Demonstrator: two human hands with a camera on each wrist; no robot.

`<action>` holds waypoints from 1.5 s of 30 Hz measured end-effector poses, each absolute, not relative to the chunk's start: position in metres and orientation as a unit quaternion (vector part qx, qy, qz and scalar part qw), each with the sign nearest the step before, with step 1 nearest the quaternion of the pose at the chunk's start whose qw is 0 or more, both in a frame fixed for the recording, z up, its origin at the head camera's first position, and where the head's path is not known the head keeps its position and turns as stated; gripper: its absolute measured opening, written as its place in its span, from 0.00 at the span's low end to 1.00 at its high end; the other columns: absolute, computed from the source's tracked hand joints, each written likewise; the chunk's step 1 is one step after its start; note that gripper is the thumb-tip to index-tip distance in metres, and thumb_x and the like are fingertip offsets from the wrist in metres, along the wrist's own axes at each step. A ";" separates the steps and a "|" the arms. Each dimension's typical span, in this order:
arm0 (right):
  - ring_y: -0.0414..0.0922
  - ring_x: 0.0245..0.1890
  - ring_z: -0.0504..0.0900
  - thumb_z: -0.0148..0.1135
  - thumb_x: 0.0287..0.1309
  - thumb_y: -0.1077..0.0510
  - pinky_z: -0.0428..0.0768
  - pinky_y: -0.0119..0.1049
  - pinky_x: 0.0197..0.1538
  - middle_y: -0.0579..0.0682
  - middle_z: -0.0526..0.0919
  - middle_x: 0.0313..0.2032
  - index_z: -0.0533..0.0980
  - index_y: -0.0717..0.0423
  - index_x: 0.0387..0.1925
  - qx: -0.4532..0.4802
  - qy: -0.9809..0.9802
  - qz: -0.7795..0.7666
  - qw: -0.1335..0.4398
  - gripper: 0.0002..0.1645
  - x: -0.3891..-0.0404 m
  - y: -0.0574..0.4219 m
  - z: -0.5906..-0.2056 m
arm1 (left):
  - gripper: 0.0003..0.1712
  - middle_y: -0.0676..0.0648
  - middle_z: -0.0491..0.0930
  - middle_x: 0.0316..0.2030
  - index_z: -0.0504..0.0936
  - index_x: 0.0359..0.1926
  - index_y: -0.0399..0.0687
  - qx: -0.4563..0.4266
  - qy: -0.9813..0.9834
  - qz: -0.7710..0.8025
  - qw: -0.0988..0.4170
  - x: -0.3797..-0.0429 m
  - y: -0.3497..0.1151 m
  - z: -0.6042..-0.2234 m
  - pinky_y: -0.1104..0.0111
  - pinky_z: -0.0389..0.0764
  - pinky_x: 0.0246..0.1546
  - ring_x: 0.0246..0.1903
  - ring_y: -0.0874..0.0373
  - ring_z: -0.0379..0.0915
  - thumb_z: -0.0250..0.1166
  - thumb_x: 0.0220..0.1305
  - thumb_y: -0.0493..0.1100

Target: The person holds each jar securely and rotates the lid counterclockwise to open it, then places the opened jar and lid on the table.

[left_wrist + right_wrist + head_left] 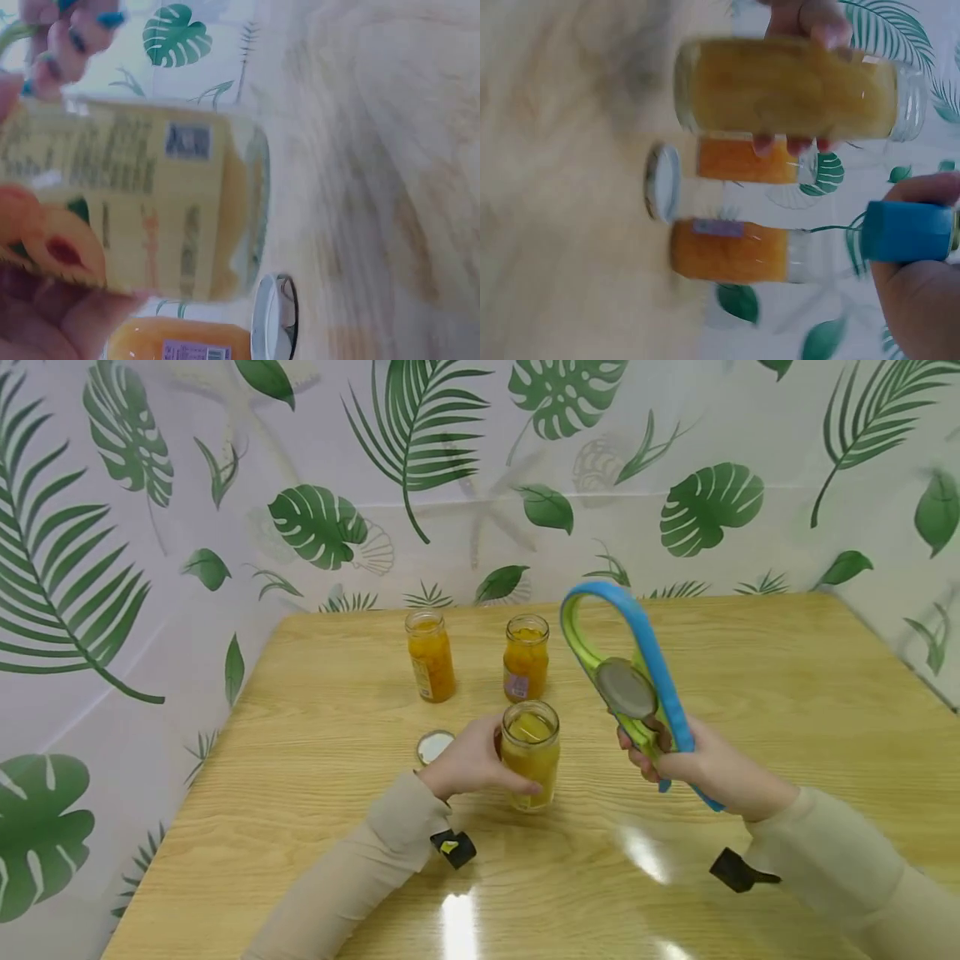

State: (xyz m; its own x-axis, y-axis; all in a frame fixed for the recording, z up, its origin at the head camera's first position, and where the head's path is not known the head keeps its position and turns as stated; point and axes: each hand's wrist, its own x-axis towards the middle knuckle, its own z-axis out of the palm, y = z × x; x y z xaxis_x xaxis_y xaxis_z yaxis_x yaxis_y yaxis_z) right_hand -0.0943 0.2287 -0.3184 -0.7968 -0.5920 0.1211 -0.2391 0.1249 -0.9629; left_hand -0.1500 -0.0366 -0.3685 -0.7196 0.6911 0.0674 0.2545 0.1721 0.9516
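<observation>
My left hand (480, 764) grips a glass jar (531, 760) of yellow fruit, holding it upright with its mouth uncovered. Peaches are pictured on its label, which faces the left wrist camera. In my right hand (708, 768) is a blue and green strap jar opener (654, 652), raised to the right of the jar. A round metal lid (626, 687) sits inside the opener's loop, apart from the jar. In the right wrist view only the blue end of the opener (907, 231) shows. Whether the jar's base touches the table cannot be told.
Behind the held jar stand two lidless jars of orange fruit, one at the left (431, 656) and one with a purple label (526, 658). Another lid (435, 747), pale side up, lies on the wooden table (337, 693) beside my left hand. A leaf-patterned cloth (450, 543) hangs behind.
</observation>
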 end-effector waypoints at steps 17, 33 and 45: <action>0.51 0.42 0.73 0.24 0.59 0.66 0.71 0.36 0.50 0.60 0.68 0.48 0.52 0.68 0.55 -0.068 0.150 -0.910 0.381 0.22 -0.101 0.245 -0.419 | 0.34 0.48 0.75 0.47 0.71 0.51 0.45 0.218 0.775 0.573 0.151 -0.163 -0.024 -0.362 0.67 0.71 0.47 0.46 0.56 0.71 0.73 0.37 0.37; 0.49 0.44 0.73 0.24 0.65 0.63 0.69 0.39 0.52 0.56 0.76 0.37 0.66 0.60 0.38 -0.066 0.196 -0.898 0.389 0.19 -0.095 0.240 -0.426 | 0.35 0.49 0.75 0.47 0.70 0.53 0.47 0.208 0.756 0.605 0.137 -0.177 0.006 -0.354 0.67 0.71 0.46 0.46 0.56 0.71 0.72 0.39 0.36; 0.50 0.51 0.70 0.29 0.59 0.64 0.62 0.45 0.59 0.57 0.72 0.45 0.71 0.62 0.36 0.001 0.212 -0.894 0.394 0.20 -0.088 0.239 -0.420 | 0.35 0.48 0.75 0.45 0.70 0.52 0.46 0.213 0.760 0.600 0.128 -0.179 0.014 -0.354 0.68 0.72 0.45 0.44 0.56 0.72 0.73 0.38 0.36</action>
State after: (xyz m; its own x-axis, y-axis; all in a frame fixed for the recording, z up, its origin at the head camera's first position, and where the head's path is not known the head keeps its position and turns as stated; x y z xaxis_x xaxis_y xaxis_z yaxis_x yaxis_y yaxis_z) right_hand -0.0882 0.2394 -0.4198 -0.6889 -0.7046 -0.1702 0.7059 -0.5986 -0.3787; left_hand -0.1788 0.0136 -0.3542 -0.8766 0.4775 0.0602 0.1697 0.1896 0.9671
